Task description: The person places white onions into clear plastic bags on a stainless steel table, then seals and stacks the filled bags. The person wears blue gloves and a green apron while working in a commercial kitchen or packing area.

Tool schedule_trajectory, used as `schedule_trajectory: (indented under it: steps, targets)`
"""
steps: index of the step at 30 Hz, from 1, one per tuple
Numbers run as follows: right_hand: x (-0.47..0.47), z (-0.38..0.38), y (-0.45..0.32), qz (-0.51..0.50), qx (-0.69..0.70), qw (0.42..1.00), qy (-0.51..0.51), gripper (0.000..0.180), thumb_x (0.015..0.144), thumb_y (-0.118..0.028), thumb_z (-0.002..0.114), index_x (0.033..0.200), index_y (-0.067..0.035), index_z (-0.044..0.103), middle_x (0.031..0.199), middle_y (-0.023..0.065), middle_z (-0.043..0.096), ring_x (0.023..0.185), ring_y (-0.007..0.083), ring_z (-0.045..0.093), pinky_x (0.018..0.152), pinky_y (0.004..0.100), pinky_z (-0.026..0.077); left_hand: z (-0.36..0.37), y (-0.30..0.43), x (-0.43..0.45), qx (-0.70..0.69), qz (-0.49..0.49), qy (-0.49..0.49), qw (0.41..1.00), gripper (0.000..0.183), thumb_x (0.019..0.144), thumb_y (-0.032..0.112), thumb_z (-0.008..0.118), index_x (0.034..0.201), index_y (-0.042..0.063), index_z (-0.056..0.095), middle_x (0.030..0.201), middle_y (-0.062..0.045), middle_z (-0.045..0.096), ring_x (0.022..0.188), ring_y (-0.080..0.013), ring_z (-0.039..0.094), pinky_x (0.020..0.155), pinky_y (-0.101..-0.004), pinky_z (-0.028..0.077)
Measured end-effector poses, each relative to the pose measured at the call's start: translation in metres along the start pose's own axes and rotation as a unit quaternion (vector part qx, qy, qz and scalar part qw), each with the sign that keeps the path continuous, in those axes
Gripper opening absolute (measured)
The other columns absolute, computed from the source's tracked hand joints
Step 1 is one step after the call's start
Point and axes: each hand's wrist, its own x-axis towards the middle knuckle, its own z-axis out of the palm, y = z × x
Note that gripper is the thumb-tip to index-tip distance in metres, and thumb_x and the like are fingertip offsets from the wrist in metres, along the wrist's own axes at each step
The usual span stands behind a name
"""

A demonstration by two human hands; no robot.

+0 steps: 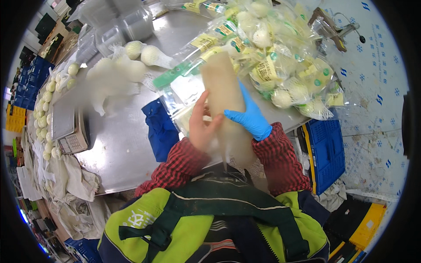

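A long beige object [222, 85] with a rounded end lies between my hands; its lower part is blurred. My right hand [251, 115], in a blue glove, grips its right side with the thumb across its front. My bare left hand [202, 123] is at its left edge, thumb overlapping it and fingers pointing up. Whether it grips the object is unclear. Something small and white shows between its thumb and fingers. Beneath lies a clear plastic bag [187, 85] with a green band. A folded blue cloth [159, 130] rests left of my left hand.
Bagged pale onions [283, 72] are heaped at the back right. Net-sleeved onions [153, 56] and stacked clear plastic trays [115, 29] stand back left on the metal table [125, 161]. A weighing scale [69, 128] is at left, a blue crate [325, 154] at right.
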Motion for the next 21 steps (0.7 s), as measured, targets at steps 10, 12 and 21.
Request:
schedule_trajectory:
  steps: [10,12,21]
  targets:
    - [-0.112,-0.120,-0.041,0.193,0.175,0.965,0.013,0.085,0.070,-0.020,0.075,0.139,0.000,0.028,0.131,0.0135,0.045,0.114,0.0232,0.049,0.095,0.0358,0.043,0.013,-0.074,0.005,0.462,0.046,-0.163,0.871,0.033,0.073,0.023,0.070,0.101,0.009,0.058,0.085,-0.010,0.056,0.082,-0.0263,0.057,0.067,-0.0353,0.048]
    - [-0.137,-0.125,-0.036,0.253,0.147,0.956,-0.006,0.091,0.068,-0.020,0.077,0.140,-0.001,0.025,0.133,0.0128,0.043,0.117,0.0227,0.047,0.096,0.0356,0.041,0.009,-0.109,-0.006,0.557,0.071,-0.156,0.813,0.028,0.073,0.025,0.069,0.095,0.010,0.059,0.082,-0.010,0.057,0.082,-0.0273,0.057,0.067,-0.0371,0.048]
    - [-0.156,-0.069,-0.004,0.337,0.203,0.914,-0.094,0.089,0.068,-0.014,0.075,0.141,-0.002,0.025,0.136,0.0116,0.041,0.123,0.0217,0.042,0.103,0.0350,0.032,-0.014,-0.115,-0.006,0.451,0.055,-0.147,0.879,0.011,0.078,0.018,0.060,0.083,0.009,0.058,0.087,-0.009,0.053,0.083,-0.0280,0.056,0.067,-0.0401,0.047]
